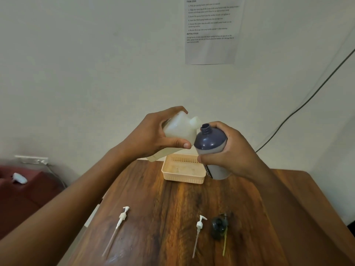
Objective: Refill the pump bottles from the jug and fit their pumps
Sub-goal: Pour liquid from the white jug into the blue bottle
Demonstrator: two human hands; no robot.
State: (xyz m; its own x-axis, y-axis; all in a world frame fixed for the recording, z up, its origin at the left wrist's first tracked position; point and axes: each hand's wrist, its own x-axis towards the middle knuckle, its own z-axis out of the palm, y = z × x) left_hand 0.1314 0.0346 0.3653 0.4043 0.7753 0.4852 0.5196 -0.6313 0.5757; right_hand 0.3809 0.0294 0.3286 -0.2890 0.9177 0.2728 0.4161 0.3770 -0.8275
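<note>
Two hands are raised above the far part of a wooden table (192, 208) in the head view, each holding a container. The left hand (151, 135) grips a translucent white jug (180, 129), fingers curled over its top and thumb pressed along its near side; the jug is tipped to the right, its short spout just beside the open mouth of a dark blue bottle (210, 139). The right hand (230, 154) wraps round that bottle, thumb across its front, holding it tilted a little toward the jug with no pump fitted. Below and behind the hands, a cream perforated basket (183, 174) sits on the table near its far edge. Near the front of the table lie three loose pumps: a white pump (122, 217) with a long tube at left, a second white pump (199, 225) right of centre, and a dark pump (219, 225) with a yellowish tube just beside it. A printed sheet (211, 29) hangs on the wall, and a dark cable (307, 100) runs down the wall at right.
</note>
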